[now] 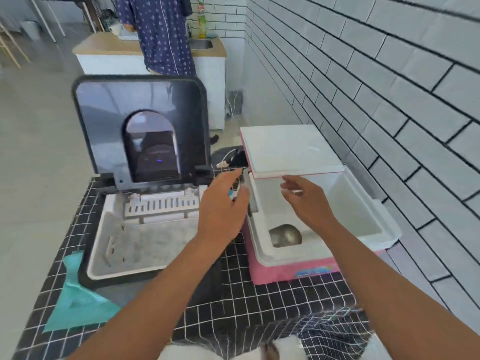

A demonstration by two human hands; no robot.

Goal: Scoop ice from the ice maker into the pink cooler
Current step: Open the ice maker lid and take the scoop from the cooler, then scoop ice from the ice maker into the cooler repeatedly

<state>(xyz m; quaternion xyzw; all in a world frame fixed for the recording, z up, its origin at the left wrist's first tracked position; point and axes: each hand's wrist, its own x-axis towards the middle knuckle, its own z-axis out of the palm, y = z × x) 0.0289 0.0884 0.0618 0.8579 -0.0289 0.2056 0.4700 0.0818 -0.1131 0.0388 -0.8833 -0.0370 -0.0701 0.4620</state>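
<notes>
The ice maker (104, 271) stands on the left of the black tiled counter, its dark lid (140, 105) raised upright. Its white basket (155, 242) holds a pale, blurred layer of ice. To its right is the pink cooler (285, 271), its white lid (288, 149) swung up at the back. A metal scoop (285, 237) lies on the cooler's white floor. My left hand (223, 211) hovers with fingers apart at the cooler's left rim, beside its grey handle (250, 201). My right hand (306, 201) is spread over the cooler's inside, just below the lid's front edge, holding nothing.
A teal cloth (75, 302) lies at the counter's left front corner. A white brick wall (389, 100) runs close along the right of the cooler. A person in a blue patterned garment (161, 35) stands at a sink counter behind. A cable and a black item (233, 158) sit between the machines.
</notes>
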